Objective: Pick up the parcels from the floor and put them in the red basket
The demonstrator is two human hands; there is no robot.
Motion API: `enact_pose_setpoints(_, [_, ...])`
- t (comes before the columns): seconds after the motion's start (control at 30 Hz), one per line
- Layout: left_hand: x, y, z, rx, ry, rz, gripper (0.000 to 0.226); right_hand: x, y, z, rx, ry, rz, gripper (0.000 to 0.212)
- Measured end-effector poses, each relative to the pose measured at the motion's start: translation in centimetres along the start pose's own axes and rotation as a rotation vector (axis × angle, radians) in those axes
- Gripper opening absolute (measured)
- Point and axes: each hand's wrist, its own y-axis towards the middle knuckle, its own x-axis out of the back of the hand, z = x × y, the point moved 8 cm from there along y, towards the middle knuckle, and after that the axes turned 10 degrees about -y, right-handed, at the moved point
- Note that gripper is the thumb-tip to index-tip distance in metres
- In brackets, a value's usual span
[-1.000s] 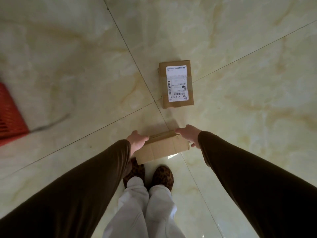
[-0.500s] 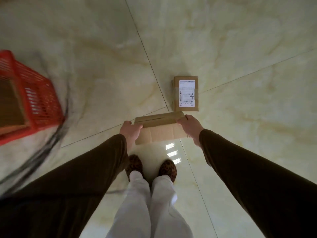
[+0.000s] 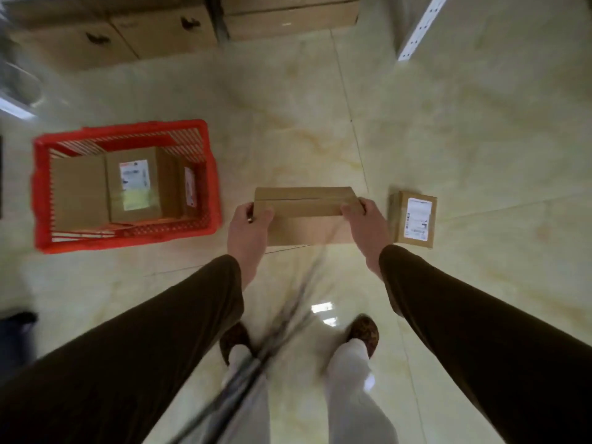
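Left hand [image 3: 248, 219] and right hand [image 3: 363, 219] clamped on ends of plain parcel [image 3: 306, 216], held above floor [image 3: 480, 139], red basket [image 3: 128, 240] with boxes left of left hand, labelled parcel [image 3: 413, 219] on floor just right of right hand.

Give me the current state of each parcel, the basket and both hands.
Held parcel: off the floor, gripped at both ends.
Left hand: closed on the held parcel's left end.
Right hand: closed on its right end.
Labelled parcel: lying on the floor, label up, untouched.
Red basket: on the floor, already holding parcels.
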Motion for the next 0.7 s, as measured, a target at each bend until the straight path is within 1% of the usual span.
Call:
enact_pose_setpoints(0.1, [5.5, -0.5, -2.1, -0.045, -0.058, 0.005, 0.039, -4.4, -2.3, 3.0, 0.030, 0.026, -0.004, 0.047])
enact_pose_setpoints(0.2, [10.7, 0.3, -3.2, -0.043, -0.089, -0.044, 0.045, -9.1, -4.1, 5.6, 0.042, 0.049, 0.055, 0.045])
enact_pose_setpoints(0.33, [16.3, 2.1, -4.3, -0.014, -0.161, -0.105, 0.035, -14.8, -5.4, 8.6, 0.049, 0.043, 0.122, 0.041])
enact_pose_setpoints(0.43, [19.4, 3.8, -4.9, -0.006, -0.137, -0.124, 0.047, -18.1, -5.4, 10.5, 0.037, 0.045, 0.156, 0.048])
enact_pose_setpoints(0.47, [20.2, 4.4, -5.1, -0.006, -0.130, -0.124, 0.044, -18.9, -5.4, 11.0, 0.037, 0.042, 0.161, 0.051])
enact_pose_setpoints(0.53, [21.8, 5.6, -5.6, -0.010, -0.120, -0.113, 0.031, -20.9, -5.5, 12.0, 0.037, 0.017, 0.166, 0.056])
enact_pose_setpoints(0.57, [22.6, 6.3, -5.7, -0.012, -0.113, -0.104, 0.029, -21.9, -5.6, 12.4, 0.032, 0.003, 0.162, 0.059])
enact_pose_setpoints(0.63, [24.2, 7.9, -6.0, -0.016, -0.089, -0.082, 0.042, -23.9, -5.6, 13.0, 0.013, -0.021, 0.152, 0.065])
enact_pose_setpoints(0.7, [25.7, 9.4, -6.8, -0.044, -0.007, -0.070, 0.056, -25.9, -5.7, 13.5, -0.013, -0.033, 0.141, 0.068])
